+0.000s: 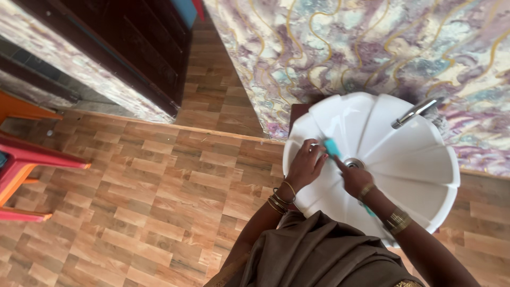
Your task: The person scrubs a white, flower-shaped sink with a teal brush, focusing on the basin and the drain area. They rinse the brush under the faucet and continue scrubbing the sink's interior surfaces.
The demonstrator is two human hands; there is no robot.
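From the head view, your left hand [305, 166] presses a turquoise sponge [332, 147] against the white scalloped basin [414, 159], the sponge at one o'clock from that grip. Your right hand [354, 178] rests by the drain [354, 162]; whether it is clenched, you cannot tell. The chrome tap [417, 111] stands at two o'clock. Open bowl lies rightward. Your brown garment [319, 255] hides the near rim.

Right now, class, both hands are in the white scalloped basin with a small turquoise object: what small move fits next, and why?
Probably a short stroke of the small turquoise object, seemingly held at the left hand, down the white scalloped basin toward the round metal drain. The right hand already rests beside that drain, and the curved chrome tap shows no running water.
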